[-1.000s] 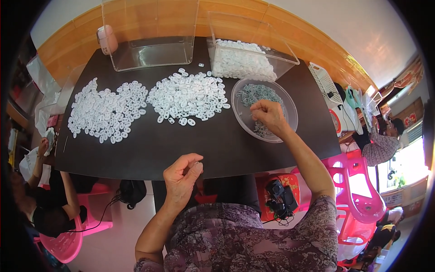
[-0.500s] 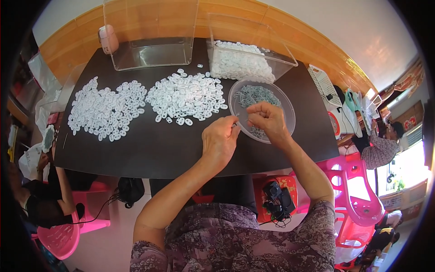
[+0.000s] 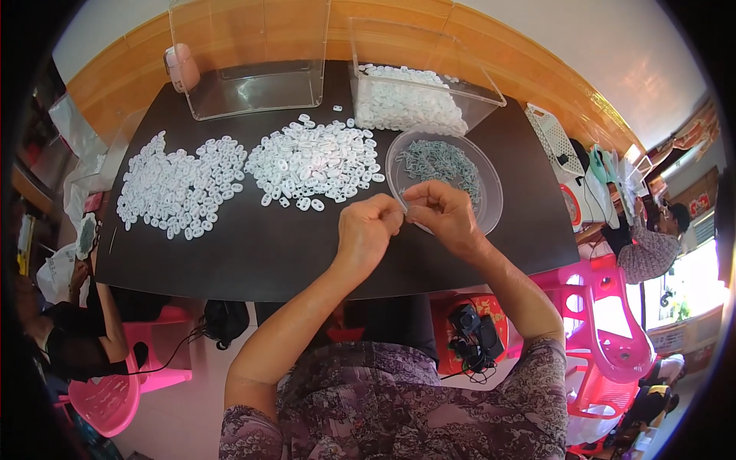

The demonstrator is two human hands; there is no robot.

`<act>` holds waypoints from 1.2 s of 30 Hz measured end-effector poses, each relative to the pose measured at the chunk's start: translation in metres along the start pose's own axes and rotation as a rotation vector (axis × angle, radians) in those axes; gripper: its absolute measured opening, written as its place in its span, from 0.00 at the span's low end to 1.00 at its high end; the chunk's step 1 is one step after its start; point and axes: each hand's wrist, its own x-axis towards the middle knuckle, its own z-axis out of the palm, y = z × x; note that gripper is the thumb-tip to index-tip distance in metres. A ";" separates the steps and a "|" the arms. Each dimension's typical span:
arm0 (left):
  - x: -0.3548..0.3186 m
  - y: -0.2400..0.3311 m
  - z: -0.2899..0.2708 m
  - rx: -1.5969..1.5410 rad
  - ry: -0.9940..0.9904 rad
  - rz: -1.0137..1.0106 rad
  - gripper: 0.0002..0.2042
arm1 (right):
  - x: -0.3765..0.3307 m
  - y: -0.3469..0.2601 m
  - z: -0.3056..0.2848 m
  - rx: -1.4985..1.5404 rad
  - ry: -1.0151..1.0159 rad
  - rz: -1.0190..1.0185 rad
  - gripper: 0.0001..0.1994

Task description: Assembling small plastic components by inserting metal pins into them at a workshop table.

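Note:
My left hand (image 3: 368, 228) is closed in a pinch over the dark table, in front of the round clear tray. My right hand (image 3: 446, 216) pinches beside it, above the near rim of the tray (image 3: 495, 193). The fingertips of both hands nearly meet. What they hold between them is too small to make out. Many small grey-green pieces (image 3: 441, 162) lie in the tray. Left of my hands sit a heap of small white oval pieces with holes (image 3: 316, 161) and, farther left, a second white heap (image 3: 180, 188).
A clear box of white pieces (image 3: 410, 107) stands behind the tray, and another clear box (image 3: 257, 96) at the back left, next to a pink object (image 3: 182, 67). Pink plastic chairs (image 3: 613, 337) stand right of the table. Another person's arm (image 3: 111, 322) is at the left.
My right hand has come down and left from over the grey-green pieces to my left hand's fingertips. My left hand has shifted only slightly.

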 end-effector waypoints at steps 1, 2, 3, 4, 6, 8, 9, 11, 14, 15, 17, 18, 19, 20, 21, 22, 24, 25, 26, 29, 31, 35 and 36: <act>0.001 0.002 -0.003 -0.204 -0.071 -0.282 0.02 | 0.000 -0.001 0.000 -0.118 0.020 -0.048 0.11; 0.001 0.003 -0.006 -0.309 -0.058 -0.326 0.03 | 0.000 0.000 -0.001 -0.119 0.020 -0.047 0.11; 0.000 0.003 -0.009 -0.310 -0.057 -0.327 0.03 | 0.002 0.002 -0.004 -0.126 0.043 -0.063 0.11; -0.001 0.004 -0.011 -0.379 -0.058 -0.364 0.03 | 0.003 0.003 -0.007 -0.133 0.064 -0.081 0.11; -0.004 0.006 -0.018 -0.449 -0.056 -0.402 0.03 | 0.010 0.011 -0.013 -0.253 0.095 -0.117 0.11; -0.011 0.008 -0.028 -0.460 -0.051 -0.469 0.03 | 0.014 0.021 -0.017 -0.372 0.129 -0.151 0.11; -0.016 0.009 -0.035 -0.478 -0.050 -0.466 0.04 | 0.015 0.025 -0.017 -0.383 0.143 -0.143 0.11; -0.027 0.008 -0.051 -0.477 -0.021 -0.463 0.04 | 0.017 0.025 -0.014 -0.387 0.145 -0.139 0.11; -0.047 0.013 -0.072 -0.449 0.033 -0.469 0.04 | 0.007 0.011 0.003 -0.345 0.157 -0.206 0.11; -0.054 0.014 -0.078 -0.449 0.063 -0.457 0.04 | 0.006 0.007 0.013 -0.289 0.144 -0.228 0.11; -0.064 0.008 -0.083 -0.459 0.097 -0.428 0.05 | 0.010 0.003 0.032 -0.260 0.107 -0.289 0.11; -0.067 0.006 -0.085 -0.459 0.111 -0.419 0.05 | 0.016 0.007 0.044 -0.282 0.078 -0.329 0.12; -0.070 0.004 -0.088 -0.460 0.129 -0.410 0.05 | 0.023 0.018 0.056 -0.286 0.049 -0.367 0.11; -0.072 0.004 -0.089 -0.459 0.139 -0.408 0.05 | 0.031 0.022 0.067 -0.333 0.025 -0.385 0.12; -0.073 0.005 -0.088 -0.447 0.148 -0.382 0.04 | 0.038 0.023 0.078 -0.382 0.001 -0.404 0.12; -0.074 0.005 -0.089 -0.436 0.157 -0.357 0.04 | 0.042 0.024 0.091 -0.395 0.037 -0.425 0.13; -0.076 0.003 -0.092 -0.437 0.167 -0.334 0.04 | 0.052 0.027 0.101 -0.481 0.053 -0.504 0.13; -0.077 0.001 -0.094 -0.438 0.174 -0.316 0.04 | 0.056 0.029 0.106 -0.566 0.070 -0.578 0.13; -0.078 0.000 -0.096 -0.441 0.183 -0.315 0.04 | 0.057 0.030 0.110 -0.484 0.078 -0.547 0.14; -0.079 -0.005 -0.101 -0.437 0.205 -0.297 0.04 | 0.055 0.021 0.107 -0.636 0.124 -0.635 0.14; -0.079 -0.009 -0.103 -0.461 0.195 -0.297 0.04 | 0.051 0.018 0.103 -0.635 0.149 -0.679 0.12; -0.077 -0.012 -0.104 -0.489 0.198 -0.328 0.04 | 0.027 0.001 0.105 -0.399 0.008 -0.527 0.09; -0.077 -0.012 -0.105 -0.492 0.193 -0.345 0.04 | 0.019 -0.004 0.110 -0.221 -0.051 -0.402 0.09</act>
